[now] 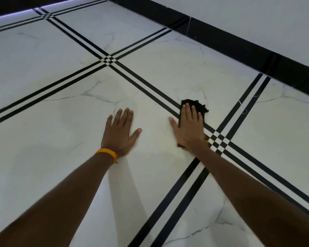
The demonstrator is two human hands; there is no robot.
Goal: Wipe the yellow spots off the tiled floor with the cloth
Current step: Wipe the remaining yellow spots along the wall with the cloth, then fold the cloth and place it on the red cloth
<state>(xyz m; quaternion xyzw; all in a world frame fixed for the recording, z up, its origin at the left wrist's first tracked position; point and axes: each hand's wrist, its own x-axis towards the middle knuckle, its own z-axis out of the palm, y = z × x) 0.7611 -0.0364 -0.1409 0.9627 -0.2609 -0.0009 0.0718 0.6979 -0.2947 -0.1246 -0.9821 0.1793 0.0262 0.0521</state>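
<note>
The right hand [190, 127] lay flat with its fingers spread, pressing the dark cloth [194, 106] against the tiled floor [168, 72]; this was no pinch, only an open palm bearing down, so the grip was apart rather than closed round anything. The cloth sat directly beneath that hand, on the double black stripe [150, 89] where it ran toward the checkered crossing [217, 139] just beside the wrist. A frayed dark edge stuck out ahead of the fingertips and toward the little-finger side, and a small scrap showed at the heel of the palm.

The left hand [120, 131] was also open and flat, bare on the tile well to the thumb side of the right hand, and seemed to be propping the body. An orange band [107, 154] circled that wrist.

The cloth looked soft, thin and light (its ragged rim suggested a torn rag), likely to bunch or slide on so glossy a surface unless held down broadly. Pressing across its middle, as here, seemed the sound hold. Its long axis appeared to run along the fingers, pointing away from the person.

Faint yellowish tints lay on the tile ahead of both hands, though I could not tell stain from marbling.
</note>
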